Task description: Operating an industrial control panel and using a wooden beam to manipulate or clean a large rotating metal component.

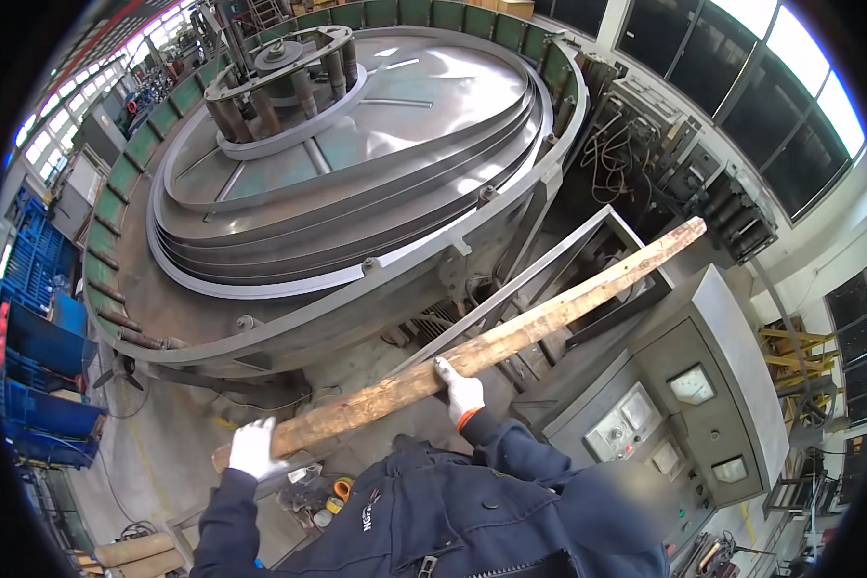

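A long, rough wooden beam [539,323] slants across in front of me, its left end low and its right end high. My left hand [252,450], in a white glove, is closed on the beam near its lower left end; a short stub of wood shows past the hand. Around the beam's middle my right hand [463,393], also gloved in white, grips from below with the thumb over the near side. Its other fingers are mostly hidden by the wood. Beyond the beam stands a large round machine [347,241] with stepped, shiny metal rings.
A grey control cabinet [732,356] with dials stands close on my right. Under the beam's right half is a metal frame [588,236]. An orange-yellow tape roll [341,489] lies among small items below the beam. Blue metal racks [43,260] line the left side.
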The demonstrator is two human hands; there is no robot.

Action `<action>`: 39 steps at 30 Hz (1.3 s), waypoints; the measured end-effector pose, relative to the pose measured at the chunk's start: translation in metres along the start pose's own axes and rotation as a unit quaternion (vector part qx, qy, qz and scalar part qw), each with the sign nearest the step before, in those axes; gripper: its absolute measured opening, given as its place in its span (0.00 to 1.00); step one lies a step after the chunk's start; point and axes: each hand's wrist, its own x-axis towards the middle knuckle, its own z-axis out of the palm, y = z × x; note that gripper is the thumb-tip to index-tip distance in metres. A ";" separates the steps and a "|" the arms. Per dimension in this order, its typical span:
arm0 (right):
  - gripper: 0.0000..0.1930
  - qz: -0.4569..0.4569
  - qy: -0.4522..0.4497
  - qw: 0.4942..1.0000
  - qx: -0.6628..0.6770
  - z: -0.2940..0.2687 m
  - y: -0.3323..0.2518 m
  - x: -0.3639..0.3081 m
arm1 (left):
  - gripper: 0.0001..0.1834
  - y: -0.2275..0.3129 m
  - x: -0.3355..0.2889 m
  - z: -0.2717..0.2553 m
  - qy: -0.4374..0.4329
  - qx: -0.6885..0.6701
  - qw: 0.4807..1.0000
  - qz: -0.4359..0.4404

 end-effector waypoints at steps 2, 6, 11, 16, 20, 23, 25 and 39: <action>0.20 0.044 -0.020 0.999 -0.005 0.002 -0.007 -0.007 | 0.64 0.054 0.029 -0.009 0.050 -0.026 0.996 0.063; 0.18 0.092 -0.071 0.993 0.028 -0.009 -0.009 0.010 | 0.60 0.157 0.093 -0.008 0.104 -0.066 0.990 0.071; 0.21 0.183 -0.137 0.974 0.013 -0.028 -0.032 0.012 | 0.63 0.184 0.122 -0.001 0.076 -0.036 0.996 0.033; 0.25 0.174 -0.160 0.970 -0.062 -0.057 -0.053 0.008 | 0.64 0.215 0.134 -0.030 0.079 -0.055 0.989 0.109; 0.31 0.108 -0.187 0.965 -0.147 -0.100 -0.075 0.009 | 0.64 0.252 0.151 -0.054 0.091 -0.050 0.979 0.176; 0.32 0.082 -0.128 0.972 -0.182 -0.124 -0.094 -0.006 | 0.61 0.264 0.167 -0.051 0.103 -0.072 0.968 0.217; 0.29 0.053 -0.094 0.973 -0.205 -0.144 -0.098 -0.014 | 0.57 0.269 0.173 -0.055 0.135 -0.072 0.955 0.255; 0.21 -0.044 0.150 0.973 -0.171 -0.190 -0.062 -0.125 | 0.46 0.262 0.195 -0.035 0.155 -0.102 0.952 0.245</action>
